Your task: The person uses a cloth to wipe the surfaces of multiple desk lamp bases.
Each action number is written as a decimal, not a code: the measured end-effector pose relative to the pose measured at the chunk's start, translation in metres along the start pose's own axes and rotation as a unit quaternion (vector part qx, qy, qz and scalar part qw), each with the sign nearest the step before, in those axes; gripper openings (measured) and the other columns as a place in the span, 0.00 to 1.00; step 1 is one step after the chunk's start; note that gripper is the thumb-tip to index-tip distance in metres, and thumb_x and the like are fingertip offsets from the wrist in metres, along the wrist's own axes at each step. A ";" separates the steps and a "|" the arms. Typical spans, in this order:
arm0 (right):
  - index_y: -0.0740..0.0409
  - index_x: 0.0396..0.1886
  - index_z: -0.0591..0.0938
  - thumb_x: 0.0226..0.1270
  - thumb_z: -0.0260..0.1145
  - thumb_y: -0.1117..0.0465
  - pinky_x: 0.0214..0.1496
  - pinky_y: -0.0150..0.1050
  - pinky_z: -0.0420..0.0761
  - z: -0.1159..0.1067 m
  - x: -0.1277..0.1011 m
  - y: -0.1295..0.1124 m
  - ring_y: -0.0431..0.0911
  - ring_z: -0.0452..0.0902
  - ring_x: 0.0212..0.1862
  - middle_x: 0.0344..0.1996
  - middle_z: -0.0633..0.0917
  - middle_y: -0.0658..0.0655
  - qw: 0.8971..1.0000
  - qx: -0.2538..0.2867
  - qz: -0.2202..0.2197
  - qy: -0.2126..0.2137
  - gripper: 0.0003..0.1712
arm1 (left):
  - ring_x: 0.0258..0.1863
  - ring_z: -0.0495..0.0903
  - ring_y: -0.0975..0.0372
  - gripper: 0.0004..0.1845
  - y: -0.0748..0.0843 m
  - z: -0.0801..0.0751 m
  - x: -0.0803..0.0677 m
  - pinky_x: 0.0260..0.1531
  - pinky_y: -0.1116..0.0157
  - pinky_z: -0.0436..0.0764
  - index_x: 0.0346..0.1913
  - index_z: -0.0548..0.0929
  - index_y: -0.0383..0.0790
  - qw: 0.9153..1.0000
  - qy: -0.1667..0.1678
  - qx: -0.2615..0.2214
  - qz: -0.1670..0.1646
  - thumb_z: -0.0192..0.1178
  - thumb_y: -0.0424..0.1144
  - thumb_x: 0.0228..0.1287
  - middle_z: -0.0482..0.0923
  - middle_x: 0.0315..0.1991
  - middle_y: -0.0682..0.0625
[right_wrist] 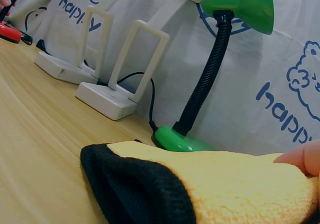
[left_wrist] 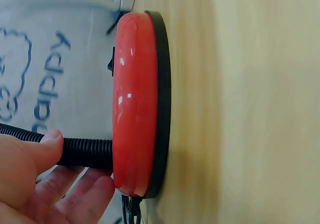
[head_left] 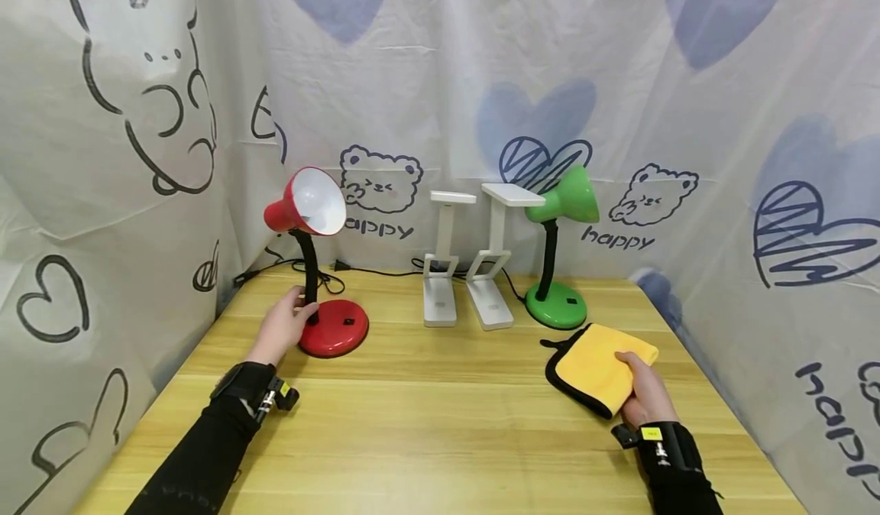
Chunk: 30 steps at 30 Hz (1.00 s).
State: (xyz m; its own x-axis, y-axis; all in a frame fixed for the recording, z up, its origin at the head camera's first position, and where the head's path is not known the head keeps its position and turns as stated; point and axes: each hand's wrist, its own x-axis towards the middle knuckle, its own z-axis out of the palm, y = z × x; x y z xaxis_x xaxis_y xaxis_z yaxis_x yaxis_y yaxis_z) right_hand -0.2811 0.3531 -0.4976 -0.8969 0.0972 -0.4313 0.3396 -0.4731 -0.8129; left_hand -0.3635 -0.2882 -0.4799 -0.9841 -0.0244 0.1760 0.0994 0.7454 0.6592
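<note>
A red desk lamp (head_left: 334, 328) with a black flexible neck stands at the table's left. My left hand (head_left: 297, 315) grips that neck just above the round base. In the left wrist view the thumb and fingers (left_wrist: 30, 169) curl round the ribbed neck (left_wrist: 87, 153) beside the red base (left_wrist: 132, 103). At the right, my right hand (head_left: 635, 381) holds the near corner of a folded yellow cloth (head_left: 594, 366) with a black edge, which lies on the table. The cloth (right_wrist: 215, 184) fills the right wrist view, with one fingertip (right_wrist: 302, 159) on top of it.
A green desk lamp (head_left: 558, 274) stands behind the cloth, and it also shows in the right wrist view (right_wrist: 235, 3). Two white folding lamps (head_left: 440, 270) (head_left: 491, 270) stand at the back centre. Black cords run along the back edge. Printed curtains wall in the wooden table (head_left: 440, 423).
</note>
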 end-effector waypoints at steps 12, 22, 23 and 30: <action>0.43 0.78 0.52 0.78 0.59 0.52 0.57 0.30 0.78 0.000 0.000 -0.001 0.31 0.77 0.53 0.46 0.81 0.36 1.000 0.004 0.000 -0.001 0.36 | 0.55 0.83 0.43 0.25 0.046 0.034 -0.034 0.54 0.46 0.81 0.71 0.67 0.38 0.999 -0.032 -0.037 0.023 0.53 0.46 0.79 0.80 0.57 0.34; 0.43 0.75 0.55 0.77 0.60 0.51 0.57 0.30 0.78 -0.003 0.002 0.001 0.31 0.77 0.52 0.45 0.81 0.36 1.000 -0.001 -0.002 -0.002 0.35 | 0.48 0.86 0.49 0.22 0.081 0.064 -0.058 0.48 0.50 0.83 0.67 0.72 0.40 0.998 -0.003 -0.051 0.046 0.57 0.44 0.77 0.83 0.53 0.38; 0.43 0.75 0.55 0.77 0.60 0.51 0.57 0.30 0.78 -0.003 0.002 0.001 0.31 0.77 0.52 0.45 0.81 0.36 1.000 -0.002 -0.002 -0.002 0.35 | 0.48 0.86 0.49 0.22 0.085 0.068 -0.060 0.48 0.50 0.83 0.67 0.73 0.40 0.998 -0.002 -0.049 0.047 0.57 0.45 0.77 0.83 0.53 0.39; 0.43 0.77 0.53 0.78 0.60 0.50 0.57 0.30 0.78 -0.003 0.001 0.000 0.31 0.77 0.52 0.45 0.81 0.36 1.000 -0.006 0.000 -0.005 0.36 | 0.42 0.86 0.54 0.17 0.113 0.088 -0.073 0.43 0.54 0.83 0.61 0.77 0.42 0.997 -0.010 -0.051 0.059 0.61 0.43 0.74 0.85 0.47 0.43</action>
State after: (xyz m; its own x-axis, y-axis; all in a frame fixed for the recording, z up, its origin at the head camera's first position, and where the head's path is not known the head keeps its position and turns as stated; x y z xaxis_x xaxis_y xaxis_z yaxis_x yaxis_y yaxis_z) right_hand -0.2813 0.3556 -0.4992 -0.8998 0.0885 -0.4272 0.3426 -0.4632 -0.8174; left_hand -0.2937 -0.1432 -0.4827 -0.9671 0.0742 0.2434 0.2290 0.6709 0.7053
